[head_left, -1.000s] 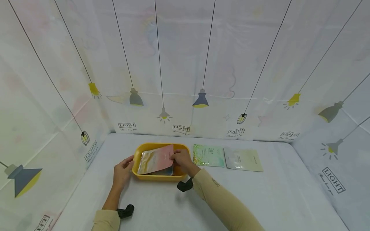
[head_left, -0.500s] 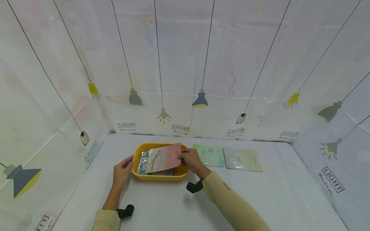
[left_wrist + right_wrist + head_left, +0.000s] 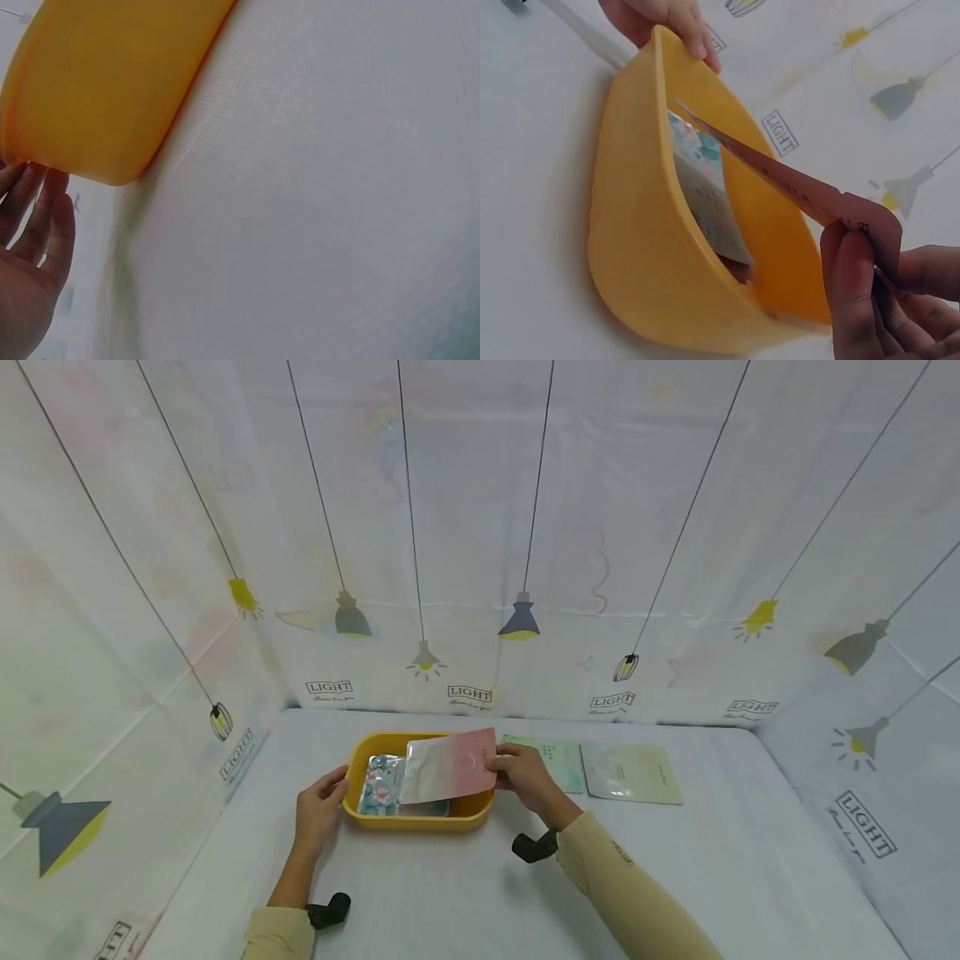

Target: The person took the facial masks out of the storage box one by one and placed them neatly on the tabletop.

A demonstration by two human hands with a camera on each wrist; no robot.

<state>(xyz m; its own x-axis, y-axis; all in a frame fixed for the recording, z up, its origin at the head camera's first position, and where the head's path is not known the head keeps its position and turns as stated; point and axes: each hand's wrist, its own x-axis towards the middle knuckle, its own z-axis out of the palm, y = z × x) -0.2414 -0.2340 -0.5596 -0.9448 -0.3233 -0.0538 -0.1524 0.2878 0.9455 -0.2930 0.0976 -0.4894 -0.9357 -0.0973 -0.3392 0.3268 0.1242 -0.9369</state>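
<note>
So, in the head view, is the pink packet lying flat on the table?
No, the right hand pinches the pink packet by its edge, holding it raised over the yellow tub.

The place looks like a small screened-off booth; whether it stands in a home, an office or a lab cannot be told. A thin white sheet-like curtain (image 3: 465, 510), lightly creased, rises behind and along both sides. It is printed with hanging lamps (image 3: 520, 620) in grey, yellow and dark blue, black-framed "LIGHT" lettering (image 3: 470, 694) and a faint pastel crescent (image 3: 297, 619). Within these walls lies a broad, smooth white bench (image 3: 420, 893), its far edge close against the curtain. Angular black devices (image 3: 328, 911), worn on the wrists just behind the person's hands (image 3: 317, 814), add to the look of a recording set-up.
</note>
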